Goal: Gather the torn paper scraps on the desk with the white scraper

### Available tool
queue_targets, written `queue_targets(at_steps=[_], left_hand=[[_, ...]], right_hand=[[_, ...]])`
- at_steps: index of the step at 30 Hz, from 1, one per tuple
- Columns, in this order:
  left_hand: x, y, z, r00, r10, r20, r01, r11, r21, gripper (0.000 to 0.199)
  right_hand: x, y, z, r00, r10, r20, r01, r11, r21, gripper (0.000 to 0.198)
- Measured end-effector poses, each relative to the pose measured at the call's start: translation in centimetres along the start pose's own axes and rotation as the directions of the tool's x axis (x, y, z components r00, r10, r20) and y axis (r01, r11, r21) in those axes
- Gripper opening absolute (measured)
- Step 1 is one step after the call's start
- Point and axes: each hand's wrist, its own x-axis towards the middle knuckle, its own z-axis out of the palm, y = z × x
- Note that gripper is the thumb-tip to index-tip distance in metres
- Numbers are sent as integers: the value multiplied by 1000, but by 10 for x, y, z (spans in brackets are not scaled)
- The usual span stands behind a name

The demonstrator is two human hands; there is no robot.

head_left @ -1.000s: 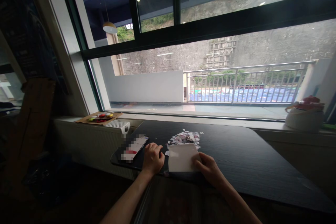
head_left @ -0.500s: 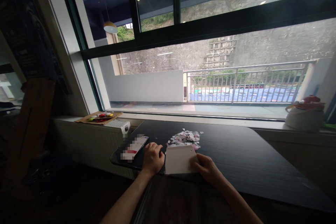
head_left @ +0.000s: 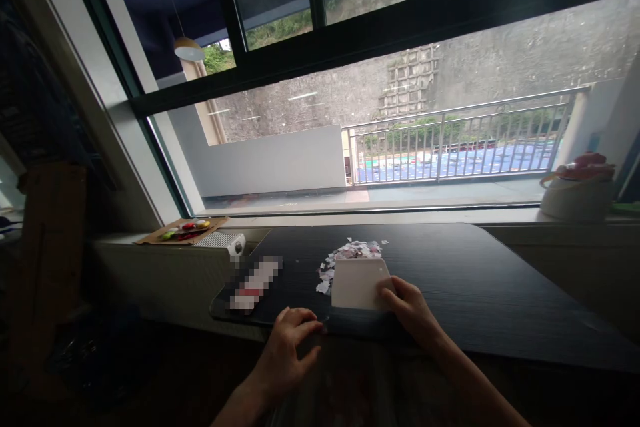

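My right hand (head_left: 413, 307) grips the right end of a flat white scraper (head_left: 357, 283), a thin plate with rounded corners and a small hole near its upper right corner. It is just in front of a heap of torn paper scraps (head_left: 357, 250) on the dark table (head_left: 450, 267), hiding part of the heap; whether it touches the tabletop I cannot tell. My left hand (head_left: 293, 347) hovers at the table's near edge, left of the scraper. Its thumb and fingers are apart, with nothing visible between them.
Left on the table lies a blurred-out, phone-like flat object (head_left: 256, 285). Beyond it are a white radiator (head_left: 220, 242) and cardboard (head_left: 145, 237) with colourful small items. A white pot-like container (head_left: 575, 197) with a red top stands on the sill at right.
My left hand has drawn back from beside the scraper toward me, its fingers spreading. The scraper in my right hand has moved right, uncovering scraps at the heap's left. The view has shifted.
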Motion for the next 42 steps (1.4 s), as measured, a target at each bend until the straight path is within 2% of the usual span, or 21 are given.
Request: queue_targets(at_steps=[4, 12, 16, 22, 24, 28, 31, 35, 37, 38, 39, 40, 42], left_hand=[[9, 1, 3, 999, -31, -38, 33, 999, 30, 14], [16, 1, 4, 996, -71, -45, 71, 997, -10, 17], [14, 5, 0, 988, -149, -42, 146, 987, -74, 16], [0, 20, -20, 962, -266, 69, 274, 948, -162, 23], [-3, 27, -28, 945, -298, 131, 314, 942, -120, 27], [-7, 35, -37, 917, -313, 250, 313, 949, 37, 28], [-10, 40, -44, 879, -293, 377, 256, 956, 145, 9], [-7, 52, -47, 822, -202, 533, 57, 960, 275, 23], [-1, 57, -38, 742, -164, 650, -34, 959, 281, 22], [2, 58, -31, 685, -156, 712, -56, 963, 265, 20], [6, 58, -22, 616, -168, 770, -42, 969, 245, 19], [9, 57, -13, 572, -190, 798, -18, 970, 243, 17], [14, 51, 8, 531, -222, 818, 21, 968, 249, 17]], right_hand=[[-1, -3, 0, 1000, 5, -9, -5, 1000, 31, 18], [-5, -12, 0, 999, 42, 24, -43, 999, 24, 20], [-6, -15, 0, 999, 52, 14, -52, 999, -11, 21], [-7, -15, -1, 999, 42, 3, -42, 999, 1, 19], [-6, -14, -2, 999, 39, 3, -39, 999, -5, 19], [-5, -11, -2, 999, 31, -10, -31, 999, -20, 18], [-5, -11, -1, 999, 33, -10, -34, 999, -16, 18], [-6, -14, 0, 999, 28, -36, -28, 1000, -5, 17], [-6, -15, 0, 996, 23, -88, -23, 1000, -4, 18], [-6, -15, 0, 991, 21, -129, -23, 1000, -7, 18], [-6, -14, -1, 985, 21, -174, -23, 1000, -11, 18], [-5, -14, -1, 977, 21, -214, -24, 1000, -13, 19], [-4, -12, -1, 965, 23, -262, -27, 1000, -14, 19]])
